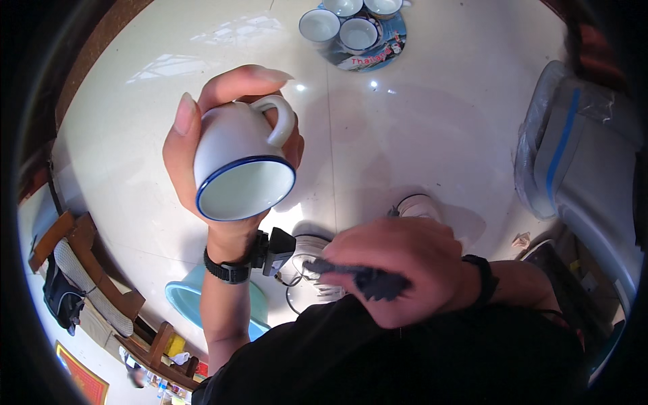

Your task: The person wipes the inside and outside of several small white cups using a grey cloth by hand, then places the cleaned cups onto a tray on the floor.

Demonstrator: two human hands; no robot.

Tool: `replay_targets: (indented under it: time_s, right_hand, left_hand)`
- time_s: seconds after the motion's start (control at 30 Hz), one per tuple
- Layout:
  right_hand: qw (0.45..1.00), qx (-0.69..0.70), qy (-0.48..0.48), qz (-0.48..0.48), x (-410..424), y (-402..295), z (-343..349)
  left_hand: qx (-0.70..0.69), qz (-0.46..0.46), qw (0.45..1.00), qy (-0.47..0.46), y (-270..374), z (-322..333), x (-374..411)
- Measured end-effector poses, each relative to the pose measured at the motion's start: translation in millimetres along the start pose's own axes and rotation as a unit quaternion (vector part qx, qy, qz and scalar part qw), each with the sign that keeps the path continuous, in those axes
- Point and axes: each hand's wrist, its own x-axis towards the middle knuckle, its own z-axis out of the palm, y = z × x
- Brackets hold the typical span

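Note:
A white mug with a blue rim (228,136) is gripped in my left hand (185,152), tilted so that its mouth faces the camera and its handle points up to the right. The inside looks white. Lower right, my right hand (400,268) is closed around a dark grey, crumpled thing (379,283), perhaps a cloth, in front of my dark shirt. The right hand is apart from the mug. At the top, several white cups (358,34) stand close together on a round printed mat (369,61) on the glossy tiled floor.
A light blue plastic basin (182,298) stands on the floor behind my left forearm. My shoes (311,248) are below my hands. At the right is a grey, partly plastic-wrapped piece of furniture (587,152). Wooden furniture (111,283) stands at the lower left.

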Motion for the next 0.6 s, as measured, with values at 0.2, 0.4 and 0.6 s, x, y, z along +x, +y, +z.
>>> replay_targets:
  time_s: [0.2,0.4,0.6]
  right_hand:
    - [0.99,-0.072,0.016,-0.121,19.7,3.9,-17.1]
    - [0.973,-0.176,0.057,-0.137,36.6,12.5,3.5]
    - [0.975,-0.199,0.062,-0.083,32.2,12.0,22.1]
  left_hand:
    - [0.05,-0.026,0.992,0.115,-1.4,21.7,-2.8]
    - [0.108,-0.023,0.979,0.171,-11.9,38.5,2.5]
    - [0.137,-0.021,0.972,0.188,-14.6,45.7,-1.4]
